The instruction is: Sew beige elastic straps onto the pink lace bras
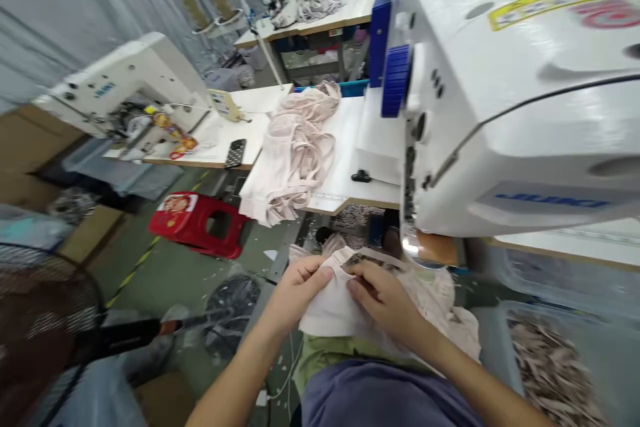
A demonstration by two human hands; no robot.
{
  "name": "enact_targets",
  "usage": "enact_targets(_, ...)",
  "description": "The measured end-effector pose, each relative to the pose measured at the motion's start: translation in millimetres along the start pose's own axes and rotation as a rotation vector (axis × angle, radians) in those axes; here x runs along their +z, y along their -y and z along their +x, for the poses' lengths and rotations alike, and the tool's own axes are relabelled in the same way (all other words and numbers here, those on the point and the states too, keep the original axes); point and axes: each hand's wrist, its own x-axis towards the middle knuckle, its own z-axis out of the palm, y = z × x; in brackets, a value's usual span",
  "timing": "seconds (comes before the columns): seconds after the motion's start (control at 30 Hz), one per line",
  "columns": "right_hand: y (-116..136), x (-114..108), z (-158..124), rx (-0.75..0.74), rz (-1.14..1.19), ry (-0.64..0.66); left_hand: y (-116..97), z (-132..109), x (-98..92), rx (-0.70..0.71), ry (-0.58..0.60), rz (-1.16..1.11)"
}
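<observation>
While the left grip (303, 280) pinches the edge of a pale cloth (325, 313) between thumb and fingers, the right grip (383, 297) is closed on the same cloth just beside it. The cloth hangs below both grips over the person's lap, and loose pale folds spread to the right of the right grip. Ahead of the grips stands a counter (350, 127), where a pale pile (295, 153) droops over the near edge. The large machine (530, 127) looms ahead and to the right of the right grip. A red stool (195, 220) sits left of the left grip, farther ahead; a bin (507, 340) of strips lies right of the right one.
</observation>
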Motion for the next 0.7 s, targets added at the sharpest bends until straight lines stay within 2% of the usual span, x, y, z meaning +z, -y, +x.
enact_targets(0.07,-6.3,17.0,20.9,0.026,0.223,0.032,-5.7,-4.8,-10.3,0.02,-0.051,0.04)
enact_targets(0.17,-7.1,27.8,37.4,0.257,0.712,0.06,-13.2,-4.3,-13.9,0.006,-0.056,0.118)
enact_targets(0.23,-8.7,26.2,39.9,0.417,0.918,-0.007,-12.4,1.6,-14.7,-0.006,0.009,0.229)
enact_targets(0.3,-14.7,20.4,37.3,0.463,0.947,-0.146,-3.8,12.0,-15.9,0.045,0.014,0.447)
enact_targets(0.37,-24.9,13.4,29.9,0.401,0.818,-0.305,12.2,25.1,-14.9,0.132,-0.09,0.639)
enact_targets(0.43,-37.8,7.5,18.5,0.303,0.58,-0.409,32.5,38.4,-8.3,0.169,-0.192,0.689)
enact_targets(0.47,-44.7,5.5,11.8,0.255,0.44,-0.427,42.7,44.4,-2.7,0.16,-0.199,0.668)
enact_targets(0.6,-70.9,1.2,-16.9,0.031,-0.047,-0.355,70.1,60.9,27.3,0.093,-0.082,0.574)
enact_targets(0.7,-79.8,-5.3,-34.1,-0.086,-0.21,-0.264,68.2,61.5,43.4,0.104,-0.075,0.545)
